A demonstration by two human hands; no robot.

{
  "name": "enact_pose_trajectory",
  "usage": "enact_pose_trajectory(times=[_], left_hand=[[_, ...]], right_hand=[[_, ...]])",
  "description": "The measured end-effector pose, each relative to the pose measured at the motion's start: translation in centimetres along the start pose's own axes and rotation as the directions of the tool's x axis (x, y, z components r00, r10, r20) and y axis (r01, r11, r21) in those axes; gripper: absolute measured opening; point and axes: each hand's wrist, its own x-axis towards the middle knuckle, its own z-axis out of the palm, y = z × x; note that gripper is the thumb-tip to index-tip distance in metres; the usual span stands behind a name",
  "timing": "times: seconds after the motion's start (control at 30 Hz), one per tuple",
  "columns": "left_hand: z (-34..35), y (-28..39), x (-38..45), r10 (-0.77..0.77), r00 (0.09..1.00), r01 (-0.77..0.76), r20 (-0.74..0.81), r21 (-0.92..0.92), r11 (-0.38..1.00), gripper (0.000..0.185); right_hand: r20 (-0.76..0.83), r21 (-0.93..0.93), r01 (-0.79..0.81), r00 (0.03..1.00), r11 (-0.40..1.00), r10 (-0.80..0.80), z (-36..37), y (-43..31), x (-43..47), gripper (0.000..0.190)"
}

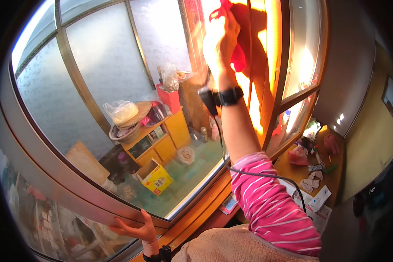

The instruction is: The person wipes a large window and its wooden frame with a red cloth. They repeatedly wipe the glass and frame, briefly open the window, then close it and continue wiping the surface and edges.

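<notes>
My right hand (221,39), overexposed by sunlight, is raised high against the sunlit wooden frame (271,82) beside the window. Its fingers are closed on a red cloth (238,57), part of which hangs below the palm. A black strap with a small device and cable is on that wrist. Low on the left, my left hand (139,229) rests with spread fingers against the metal frame (98,203) of the window sash. It holds nothing visible. Through the glass pane (117,75) a room with a green floor shows.
Behind the glass stand a yellow cabinet (178,129), a basket (127,134) and a yellow cardboard box (157,180). A wooden windowsill (203,196) runs below the sash. At right, a wooden table (281,163) bears papers, cloths and small items.
</notes>
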Motion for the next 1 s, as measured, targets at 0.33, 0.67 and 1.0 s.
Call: enact_pose_trajectory(times=[0.33,0.67,1.0], left_hand=[[0.1,0.2,0.3,-0.010,1.000,0.010,-0.006,-0.006,1.000,0.100],[0.2,0.3,0.5,0.016,0.999,-0.017,-0.029,-0.025,1.000,0.101],[0.0,-0.2,0.4,0.028,1.000,-0.028,0.000,-0.024,0.999,0.104]], right_hand=[[0.182,-0.295,-0.382,0.877,0.876,0.444,-15.0,-3.5,-25.3,0.056],[0.034,-0.143,-0.718,0.684,0.681,0.729,-15.6,-13.3,-31.2,0.044],[0.464,0.259,0.277,0.804,0.925,-0.371,-11.2,-23.4,-23.9,0.038]])
